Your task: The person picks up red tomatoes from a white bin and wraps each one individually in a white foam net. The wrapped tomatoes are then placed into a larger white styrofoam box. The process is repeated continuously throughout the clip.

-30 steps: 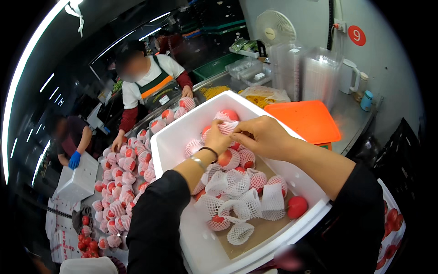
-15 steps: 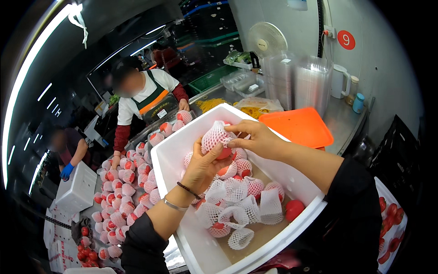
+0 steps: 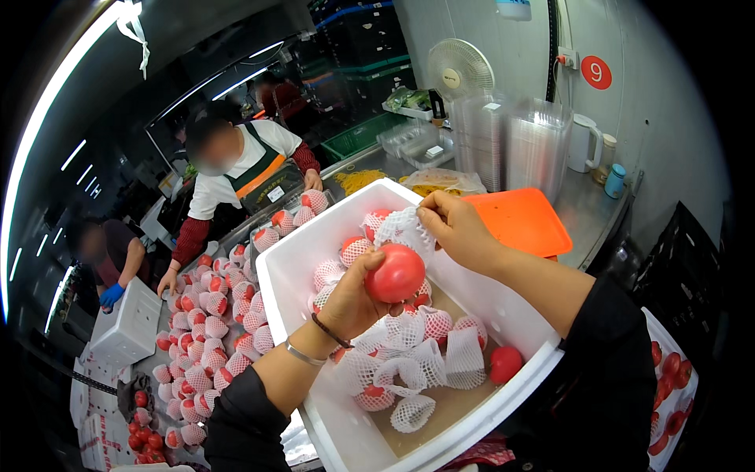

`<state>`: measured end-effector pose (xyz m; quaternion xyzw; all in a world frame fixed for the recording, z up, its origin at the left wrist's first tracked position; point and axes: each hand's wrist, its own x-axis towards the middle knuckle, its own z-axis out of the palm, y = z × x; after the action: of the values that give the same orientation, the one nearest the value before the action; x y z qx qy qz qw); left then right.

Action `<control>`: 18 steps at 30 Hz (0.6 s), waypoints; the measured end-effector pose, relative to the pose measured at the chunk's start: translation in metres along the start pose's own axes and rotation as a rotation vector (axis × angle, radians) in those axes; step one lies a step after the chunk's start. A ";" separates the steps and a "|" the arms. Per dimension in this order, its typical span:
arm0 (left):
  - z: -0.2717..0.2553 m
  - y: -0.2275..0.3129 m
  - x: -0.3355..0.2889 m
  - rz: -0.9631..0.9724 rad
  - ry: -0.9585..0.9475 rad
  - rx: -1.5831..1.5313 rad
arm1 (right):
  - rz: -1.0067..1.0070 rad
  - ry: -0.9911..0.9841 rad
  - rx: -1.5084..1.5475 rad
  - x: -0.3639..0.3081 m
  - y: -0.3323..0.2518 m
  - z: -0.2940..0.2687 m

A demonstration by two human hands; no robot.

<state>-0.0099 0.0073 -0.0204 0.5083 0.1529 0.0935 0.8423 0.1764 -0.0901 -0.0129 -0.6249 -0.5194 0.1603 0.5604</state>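
Note:
My left hand (image 3: pixel 350 295) is closed round a bare, pinkish-red tomato (image 3: pixel 395 274), held above a white foam box (image 3: pixel 472 421). Just to the right, my right hand (image 3: pixel 456 228) pinches the edge of a white foam net sleeve (image 3: pixel 401 228), which hangs off the fruit. Below my hands, inside the box, lie several empty net sleeves (image 3: pixel 465 358) and several tomatoes in their nets (image 3: pixel 328 274). One bare tomato (image 3: pixel 506 365) rests against the right side of the box.
Many netted tomatoes (image 3: pixel 208 330) cover the metal table on the left. Across it stands a co-worker (image 3: pixel 244 165), one hand at the pile; another person (image 3: pixel 118 259) is beside a foam box. An orange tray (image 3: pixel 519 220), clear plastic containers (image 3: pixel 480 141) and a white fan (image 3: pixel 462 67) are at the back.
The net sleeve has come off the tomato, leaving it bare in my left hand. My right hand has moved slightly right with the net. The co-worker's hand has shifted left over the pile.

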 end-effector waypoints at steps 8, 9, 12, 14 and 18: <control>-0.027 -0.001 0.013 -0.046 0.055 -0.173 | -0.579 -0.208 -0.445 -0.018 -0.016 0.015; -0.027 -0.001 0.013 -0.054 0.073 -0.145 | -0.566 -0.238 -0.511 -0.021 -0.022 0.019; -0.016 0.001 0.010 -0.061 0.131 -0.040 | -0.490 -0.291 -0.559 -0.020 -0.017 0.020; -0.008 0.003 0.007 -0.037 0.182 0.057 | -0.416 -0.309 -0.445 -0.018 -0.014 0.019; -0.016 0.007 0.004 -0.047 0.155 0.163 | -0.082 -0.380 0.068 -0.013 -0.012 0.015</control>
<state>-0.0118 0.0248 -0.0219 0.5627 0.2364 0.0999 0.7858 0.1537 -0.0948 -0.0122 -0.5425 -0.6351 0.2697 0.4791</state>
